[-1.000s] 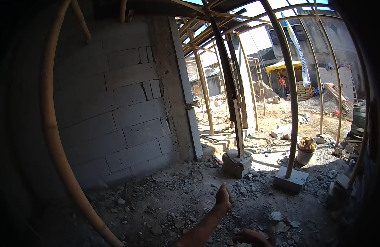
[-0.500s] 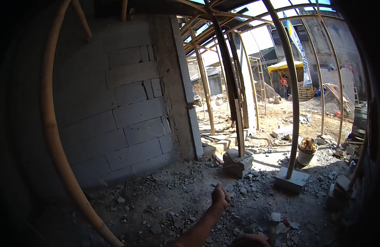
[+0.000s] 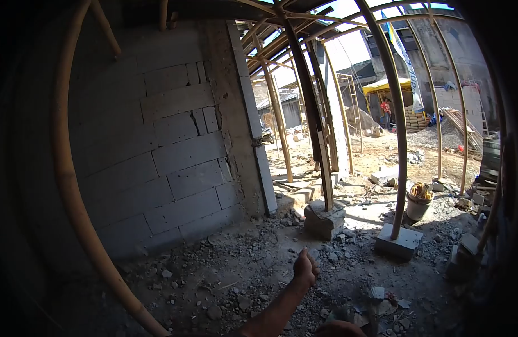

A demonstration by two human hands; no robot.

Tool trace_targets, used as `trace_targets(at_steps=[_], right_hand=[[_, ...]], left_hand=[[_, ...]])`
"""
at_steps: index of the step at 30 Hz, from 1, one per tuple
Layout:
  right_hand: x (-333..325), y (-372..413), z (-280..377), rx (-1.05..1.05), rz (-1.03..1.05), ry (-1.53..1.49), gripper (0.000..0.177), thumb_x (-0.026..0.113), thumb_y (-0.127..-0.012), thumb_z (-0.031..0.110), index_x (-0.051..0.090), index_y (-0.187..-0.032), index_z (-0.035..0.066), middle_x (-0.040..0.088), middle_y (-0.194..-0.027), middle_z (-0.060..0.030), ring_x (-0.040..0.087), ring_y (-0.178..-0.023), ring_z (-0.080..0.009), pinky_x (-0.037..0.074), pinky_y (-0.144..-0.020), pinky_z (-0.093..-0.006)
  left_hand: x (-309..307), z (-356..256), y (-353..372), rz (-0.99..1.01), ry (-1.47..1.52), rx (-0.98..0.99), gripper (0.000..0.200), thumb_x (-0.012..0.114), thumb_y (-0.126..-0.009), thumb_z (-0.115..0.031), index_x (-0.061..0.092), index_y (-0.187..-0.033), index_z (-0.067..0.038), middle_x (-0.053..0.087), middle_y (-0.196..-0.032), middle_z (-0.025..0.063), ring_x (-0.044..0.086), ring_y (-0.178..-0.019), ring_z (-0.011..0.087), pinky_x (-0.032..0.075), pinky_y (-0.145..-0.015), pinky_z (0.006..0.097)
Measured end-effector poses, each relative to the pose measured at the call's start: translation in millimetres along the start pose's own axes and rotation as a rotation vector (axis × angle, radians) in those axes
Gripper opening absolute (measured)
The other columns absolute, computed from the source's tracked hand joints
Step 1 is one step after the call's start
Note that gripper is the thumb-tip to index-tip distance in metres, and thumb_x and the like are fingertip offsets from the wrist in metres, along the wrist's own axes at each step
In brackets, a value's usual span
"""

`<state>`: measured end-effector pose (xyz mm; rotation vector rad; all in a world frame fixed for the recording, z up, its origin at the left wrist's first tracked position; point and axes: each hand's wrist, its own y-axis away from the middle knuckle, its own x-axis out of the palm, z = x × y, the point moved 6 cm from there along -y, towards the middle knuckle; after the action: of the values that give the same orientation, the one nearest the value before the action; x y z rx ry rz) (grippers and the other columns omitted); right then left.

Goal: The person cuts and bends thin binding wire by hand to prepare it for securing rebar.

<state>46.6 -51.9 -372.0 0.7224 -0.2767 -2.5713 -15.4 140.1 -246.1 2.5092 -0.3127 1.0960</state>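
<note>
My left hand reaches forward over the rubble floor, thumb up and fingers curled in. Whatever the curled fingers might hold is hidden. Just beyond the hand, a rough concrete block stands at the foot of a wooden post. At the bottom edge a rounded, skin-coloured shape shows; it may be part of my right hand, but its fingers cannot be seen.
Grey block wall rises on the left, behind a curved bamboo pole. To the right, another pole rests on a pale block. Nearby stands a bucket holding yellow material. Outside, a person in red is near a yellow canopy.
My left hand has shifted slightly to the right, its fingers still curled. The view has moved a little, so the poles and wall sit slightly left of where they were.
</note>
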Motion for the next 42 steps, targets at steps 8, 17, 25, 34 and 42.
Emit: trace_targets(at_steps=[8, 17, 25, 34, 42], right_hand=[[-149.2, 79.5, 9.0, -0.360, -0.751, -1.154, 0.022, 0.055, -0.092, 0.019, 0.062, -0.097, -0.001, 0.046, -0.054, 0.0002, 0.041, -0.040, -0.0107, 0.031, -0.035, -0.0271], [-3.6, -13.9, -44.3, -0.011, -0.153, -0.319, 0.033, 0.062, -0.086, 0.033, 0.066, -0.100, 0.003, 0.062, -0.077, -0.0036, 0.056, -0.068, -0.0126, 0.046, -0.061, -0.0311], [-138.4, 98.2, 41.5, -0.346, -0.751, -1.093, 0.019, 0.050, -0.092, 0.018, 0.060, -0.089, 0.003, 0.047, -0.056, -0.0007, 0.045, -0.046, -0.0118, 0.038, -0.041, -0.0282], [-19.1, 0.7, -48.2, -0.105, -0.439, 0.335, 0.041, 0.065, -0.083, 0.040, 0.068, -0.101, 0.004, 0.064, -0.080, -0.0058, 0.059, -0.075, -0.0152, 0.048, -0.068, -0.0331], [-127.5, 102.1, 95.1, -0.447, -0.681, -1.026, 0.024, 0.053, -0.093, 0.022, 0.059, -0.097, -0.001, 0.046, -0.055, 0.0010, 0.042, -0.043, -0.0083, 0.035, -0.039, -0.0260]], left_hand=[[-21.4, -3.1, -16.5, -0.100, -0.014, 0.014, 0.043, 0.039, -0.097, -0.038, 0.028, -0.060, -0.021, 0.020, -0.048, -0.0051, 0.018, -0.037, 0.0098, 0.014, -0.034, 0.0281], [-7.5, 7.5, -6.0, -0.026, 0.022, -0.024, 0.045, 0.037, -0.098, -0.040, 0.026, -0.060, -0.019, 0.019, -0.049, -0.0040, 0.015, -0.039, 0.0114, 0.014, -0.036, 0.0283], [-27.7, -5.9, -15.0, -0.116, 0.060, 0.005, 0.037, 0.041, -0.096, -0.037, 0.032, -0.064, -0.020, 0.024, -0.050, -0.0057, 0.022, -0.038, 0.0089, 0.020, -0.034, 0.0262], [-15.3, -3.4, -7.7, -0.057, 0.054, -0.039, 0.040, 0.039, -0.096, -0.039, 0.029, -0.062, -0.020, 0.022, -0.051, -0.0054, 0.021, -0.038, 0.0101, 0.022, -0.034, 0.0269], [-26.5, -21.9, -7.9, -0.100, 0.074, -0.008, 0.042, 0.036, -0.098, -0.038, 0.029, -0.061, -0.020, 0.021, -0.050, -0.0048, 0.020, -0.039, 0.0103, 0.017, -0.035, 0.0271]])
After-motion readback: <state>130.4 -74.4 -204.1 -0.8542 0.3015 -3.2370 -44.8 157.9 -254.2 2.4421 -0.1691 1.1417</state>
